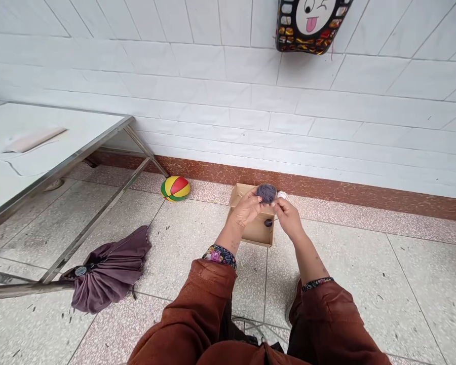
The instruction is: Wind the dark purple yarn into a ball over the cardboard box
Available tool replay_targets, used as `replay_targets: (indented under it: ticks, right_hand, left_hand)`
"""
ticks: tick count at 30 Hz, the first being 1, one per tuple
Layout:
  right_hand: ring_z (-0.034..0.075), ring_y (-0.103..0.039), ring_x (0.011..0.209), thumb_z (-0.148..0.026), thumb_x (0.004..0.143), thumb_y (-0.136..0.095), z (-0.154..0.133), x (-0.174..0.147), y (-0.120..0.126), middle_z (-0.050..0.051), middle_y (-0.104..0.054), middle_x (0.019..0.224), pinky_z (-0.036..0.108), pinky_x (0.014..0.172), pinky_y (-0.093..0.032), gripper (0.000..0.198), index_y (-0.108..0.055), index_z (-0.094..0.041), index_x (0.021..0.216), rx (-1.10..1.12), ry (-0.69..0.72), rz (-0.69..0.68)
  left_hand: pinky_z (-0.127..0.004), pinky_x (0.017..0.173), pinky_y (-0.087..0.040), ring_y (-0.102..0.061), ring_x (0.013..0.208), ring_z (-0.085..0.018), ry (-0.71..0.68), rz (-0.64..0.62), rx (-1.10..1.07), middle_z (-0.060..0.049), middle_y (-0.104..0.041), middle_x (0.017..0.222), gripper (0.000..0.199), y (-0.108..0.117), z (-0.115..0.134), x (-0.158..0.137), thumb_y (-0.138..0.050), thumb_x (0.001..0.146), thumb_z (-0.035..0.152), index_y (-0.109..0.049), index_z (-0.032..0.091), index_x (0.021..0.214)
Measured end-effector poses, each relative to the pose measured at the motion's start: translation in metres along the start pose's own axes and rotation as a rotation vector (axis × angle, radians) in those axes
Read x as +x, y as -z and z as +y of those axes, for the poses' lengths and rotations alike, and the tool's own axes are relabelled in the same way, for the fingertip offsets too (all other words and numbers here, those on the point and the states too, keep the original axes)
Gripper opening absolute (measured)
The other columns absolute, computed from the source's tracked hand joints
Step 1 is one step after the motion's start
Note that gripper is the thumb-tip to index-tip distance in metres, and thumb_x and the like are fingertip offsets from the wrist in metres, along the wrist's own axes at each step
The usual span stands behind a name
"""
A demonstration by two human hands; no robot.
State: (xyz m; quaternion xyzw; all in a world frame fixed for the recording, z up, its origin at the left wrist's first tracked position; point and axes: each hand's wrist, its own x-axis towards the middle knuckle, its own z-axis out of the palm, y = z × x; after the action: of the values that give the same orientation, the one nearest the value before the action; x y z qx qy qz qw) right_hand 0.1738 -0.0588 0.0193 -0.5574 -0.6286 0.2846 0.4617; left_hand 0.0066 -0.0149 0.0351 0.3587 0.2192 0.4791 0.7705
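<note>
A ball of dark grey-purple yarn (266,193) is gripped in my left hand (246,209), its fingers wrapped round the lower left side. Close beside it, my right hand (288,215) is closed in a pinch at the yarn's lower right; what lies between its fingertips is too small to make out. Beneath both hands an open cardboard box (257,236) rests on the floor, with a small dark clump (268,222) inside. Just behind my right hand shows a small white object (281,194), partly hidden.
A multicoloured ball (175,188) lies against the wall. On the left stands a metal-framed table (79,124) with a folded pinkish item (36,139) on top. A purple umbrella (112,268) lies by its leg. A black basket (314,25) hangs on the tiled wall.
</note>
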Motion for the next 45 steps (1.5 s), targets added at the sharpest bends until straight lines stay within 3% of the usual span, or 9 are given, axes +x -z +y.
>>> replay_targets:
  ticks: [7, 12, 17, 22, 26, 32, 38, 42, 45]
  right_hand:
    - [0.023, -0.063, 0.081, -0.044, 0.102, -0.055, -0.043, -0.02, 0.01, 0.006, -0.069, 0.086, 0.038, 0.077, -0.051, 0.026, -0.068, -0.026, 0.088, -0.064, 0.238, -0.205]
    - [0.024, -0.062, 0.083, -0.047, 0.101, -0.058, -0.047, -0.017, 0.045, 0.006, -0.068, 0.086, 0.038, 0.079, -0.05, 0.027, -0.07, -0.026, 0.09, -0.083, 0.194, 0.111]
    - [0.021, -0.058, 0.076, -0.053, 0.097, -0.059, -0.013, -0.01, 0.051, 0.003, -0.066, 0.08, 0.035, 0.073, -0.047, 0.032, -0.067, -0.024, 0.085, -0.059, 0.0, 0.236]
    - [0.019, -0.058, 0.071, -0.047, 0.098, -0.058, -0.002, -0.019, 0.036, 0.002, -0.065, 0.077, 0.032, 0.069, -0.045, 0.03, -0.062, -0.023, 0.08, -0.111, -0.003, 0.055]
    - [0.019, -0.062, 0.074, -0.041, 0.1, -0.059, -0.017, -0.03, 0.035, 0.002, -0.067, 0.079, 0.033, 0.072, -0.048, 0.024, -0.066, -0.024, 0.085, -0.083, 0.133, -0.123]
    - [0.02, -0.062, 0.079, -0.047, 0.099, -0.062, -0.027, -0.026, 0.053, 0.003, -0.069, 0.083, 0.034, 0.076, -0.05, 0.026, -0.069, -0.025, 0.086, -0.028, 0.144, 0.048]
    - [0.019, -0.058, 0.076, -0.053, 0.097, -0.061, -0.006, -0.019, 0.049, 0.001, -0.065, 0.08, 0.033, 0.074, -0.048, 0.033, -0.065, -0.024, 0.083, 0.022, -0.022, 0.179]
    - [0.019, -0.056, 0.07, -0.052, 0.099, -0.056, 0.004, -0.023, 0.031, 0.001, -0.062, 0.076, 0.032, 0.068, -0.045, 0.033, -0.063, -0.024, 0.083, -0.031, -0.059, 0.091]
    - [0.02, -0.06, 0.076, -0.048, 0.1, -0.056, -0.001, -0.028, 0.025, 0.003, -0.066, 0.081, 0.034, 0.072, -0.047, 0.03, -0.065, -0.024, 0.084, -0.092, 0.038, -0.029]
  left_hand:
    - [-0.034, 0.101, -0.047, -0.063, 0.109, -0.02, -0.093, 0.135, 0.381, -0.006, -0.07, 0.117, 0.051, 0.003, 0.006, 0.005, -0.081, 0.068, 0.023, -0.067, 0.02, 0.118]
    - [-0.04, 0.101, -0.048, -0.063, 0.113, -0.026, 0.016, -0.16, 0.619, -0.01, -0.067, 0.129, 0.056, -0.006, 0.004, 0.005, -0.082, 0.066, 0.023, -0.069, 0.022, 0.12]
    - [-0.042, 0.099, -0.049, -0.064, 0.117, -0.03, 0.146, -0.5, 0.368, -0.013, -0.068, 0.125, 0.062, -0.014, -0.001, 0.001, -0.084, 0.071, 0.037, -0.067, 0.022, 0.129]
    - [-0.041, 0.098, -0.051, -0.065, 0.114, -0.027, 0.061, -0.28, 0.156, -0.014, -0.069, 0.123, 0.059, -0.013, -0.009, 0.006, -0.082, 0.071, 0.039, -0.067, 0.019, 0.125]
    - [-0.042, 0.103, -0.049, -0.064, 0.113, -0.025, -0.007, -0.066, 0.382, -0.011, -0.069, 0.124, 0.055, -0.01, -0.012, 0.012, -0.078, 0.07, 0.03, -0.066, 0.019, 0.123]
    - [-0.047, 0.107, -0.047, -0.061, 0.117, -0.028, -0.043, -0.192, 0.865, -0.01, -0.066, 0.125, 0.06, -0.012, -0.011, 0.005, -0.081, 0.064, 0.021, -0.068, 0.021, 0.124]
    - [-0.036, 0.093, -0.051, -0.063, 0.108, -0.023, 0.096, -0.378, 0.367, -0.01, -0.067, 0.122, 0.074, -0.019, -0.005, -0.009, -0.084, 0.069, 0.03, -0.061, 0.024, 0.139]
    - [-0.036, 0.088, -0.051, -0.065, 0.104, -0.023, 0.106, -0.251, 0.136, -0.013, -0.068, 0.119, 0.063, -0.021, -0.011, -0.005, -0.082, 0.069, 0.042, -0.066, 0.019, 0.126]
    - [-0.037, 0.091, -0.051, -0.065, 0.102, -0.022, 0.059, -0.108, 0.233, -0.011, -0.069, 0.115, 0.055, -0.017, -0.014, 0.005, -0.078, 0.071, 0.035, -0.066, 0.018, 0.121]
